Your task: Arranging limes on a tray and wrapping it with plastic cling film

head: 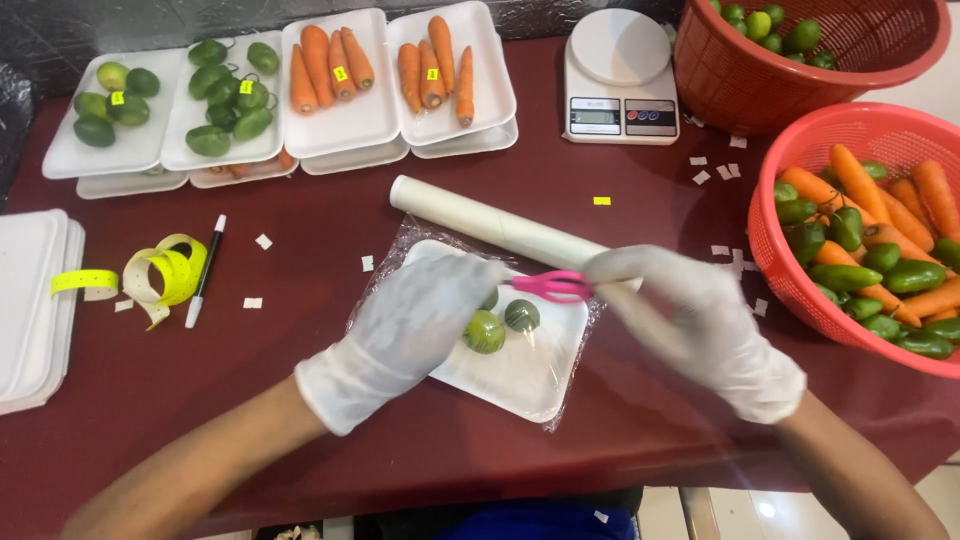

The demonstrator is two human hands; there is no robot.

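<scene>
A white foam tray (520,375) with green limes (485,332) lies on the dark red table under clear plastic wrap (400,255). My left hand (400,335), in a white glove, rests on the tray's left side and presses the wrap. My right hand (690,320), also gloved, holds pink scissors (550,287) over the tray's far edge. The roll of wrap (480,222) lies just behind the tray.
Trays of limes (110,150), green peppers (225,95) and carrots (340,110) line the back. A digital scale (620,75) stands at centre back. Two red baskets (780,230) of vegetables sit right. Yellow label tape (165,272), a pen (205,272) and stacked empty trays (30,300) lie left.
</scene>
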